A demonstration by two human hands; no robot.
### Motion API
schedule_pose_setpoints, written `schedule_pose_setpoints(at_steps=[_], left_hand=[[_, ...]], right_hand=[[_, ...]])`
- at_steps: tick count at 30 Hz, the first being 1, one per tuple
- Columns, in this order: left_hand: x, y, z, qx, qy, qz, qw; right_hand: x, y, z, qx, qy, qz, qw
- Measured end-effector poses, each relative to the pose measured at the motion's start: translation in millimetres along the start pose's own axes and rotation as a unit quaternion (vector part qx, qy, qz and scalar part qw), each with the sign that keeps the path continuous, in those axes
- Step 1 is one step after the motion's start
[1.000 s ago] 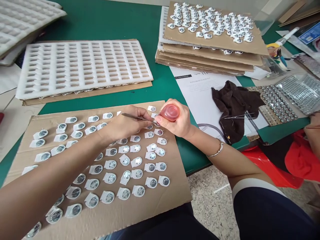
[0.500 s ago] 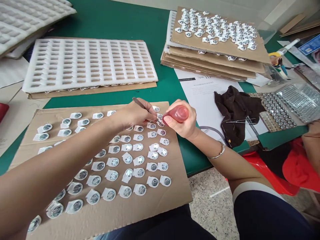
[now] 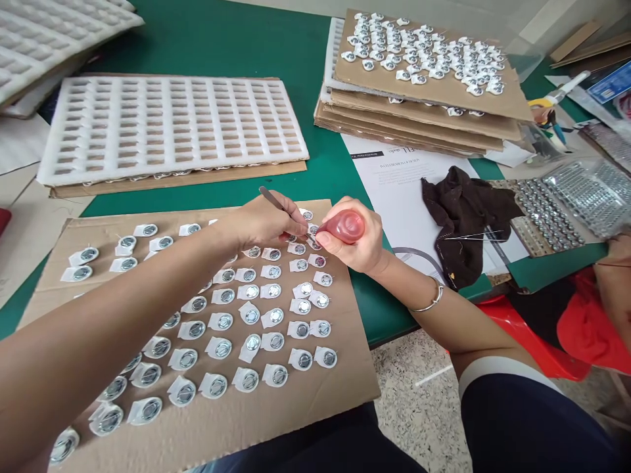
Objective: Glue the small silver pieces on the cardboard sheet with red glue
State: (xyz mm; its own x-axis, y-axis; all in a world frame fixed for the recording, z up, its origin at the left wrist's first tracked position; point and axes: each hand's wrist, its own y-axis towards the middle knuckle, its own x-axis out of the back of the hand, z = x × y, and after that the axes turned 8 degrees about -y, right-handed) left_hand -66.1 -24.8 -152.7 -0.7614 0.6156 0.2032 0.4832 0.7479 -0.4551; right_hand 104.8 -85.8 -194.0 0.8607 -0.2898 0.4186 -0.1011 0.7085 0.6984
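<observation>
My left hand (image 3: 269,220) is closed around metal tweezers (image 3: 271,198), their tips pointing down and right at a small round silver piece. In my right hand (image 3: 362,246) is a translucent red squeeze bottle (image 3: 346,227), tilted so its narrow end meets the same spot near the tweezer tips; the exact contact is too small to tell. Below both hands lies a cardboard sheet (image 3: 276,420) carrying rows of round silver pieces on white tabbed backings (image 3: 215,385). My left forearm hides several of them.
A white foam grid tray (image 3: 172,125) on cardboard lies behind. Stacked cardboard sheets (image 3: 419,125) with similar pieces stand at back right. Dark brown cloth (image 3: 466,210) with another pair of tweezers (image 3: 473,237), a panel of silver beads (image 3: 547,213) and scissors (image 3: 557,95) are right. Another person's arm (image 3: 616,263) shows at the edge.
The view has shifted slightly. Both hands keep their grips, and the bottle's tip and tweezers stay close together at nearly the same spot.
</observation>
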Motion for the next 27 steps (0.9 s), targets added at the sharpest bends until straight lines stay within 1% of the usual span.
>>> schedule_pose_setpoints(at_steps=[2,4,6,8,10,12,13,15,17,19,21,23,25,27], left_hand=[[0,-1,-1,-0.003,0.007,0.000,1.000],[1,0,0,0.002,0.007,0.000,1.000],[2,0,4,0.008,-0.006,0.000,1.000],[2,0,9,0.008,-0.023,0.001,1.000],[2,-3,13,0.006,-0.040,-0.005,0.999],[1,-8,14,0.001,-0.067,-0.013,0.998],[1,-11,14,-0.007,-0.080,-0.019,0.997],[1,-19,13,-0.025,-0.085,-0.040,0.995],[1,-28,12,-0.041,-0.049,-0.081,0.995],[0,-37,13,-0.061,0.009,-0.121,0.991],[-4,-46,18,-0.110,0.062,-0.136,0.983],[-10,-54,24,-0.186,0.118,-0.122,0.968],[-18,-59,30,-0.267,0.185,-0.091,0.941],[-26,-61,37,-0.332,0.253,-0.058,0.907]], right_hand=[[1,0,1,-0.005,0.004,0.002,1.000],[2,0,0,-0.023,0.015,-0.010,1.000],[5,1,-4,-0.062,0.035,-0.051,0.996],[8,3,-11,-0.119,0.068,-0.094,0.986],[10,6,-20,-0.171,0.109,-0.107,0.973],[12,9,-27,-0.193,0.133,-0.101,0.967],[13,11,-30,-0.192,0.130,-0.099,0.968],[14,12,-34,-0.166,0.097,-0.097,0.976],[14,12,-35,-0.134,0.065,-0.092,0.985],[13,11,-34,-0.135,0.069,-0.093,0.984],[10,9,-32,-0.171,0.100,-0.099,0.975],[7,7,-28,-0.202,0.112,-0.103,0.967],[5,5,-23,-0.203,0.087,-0.105,0.970],[3,5,-18,-0.183,0.049,-0.109,0.976]])
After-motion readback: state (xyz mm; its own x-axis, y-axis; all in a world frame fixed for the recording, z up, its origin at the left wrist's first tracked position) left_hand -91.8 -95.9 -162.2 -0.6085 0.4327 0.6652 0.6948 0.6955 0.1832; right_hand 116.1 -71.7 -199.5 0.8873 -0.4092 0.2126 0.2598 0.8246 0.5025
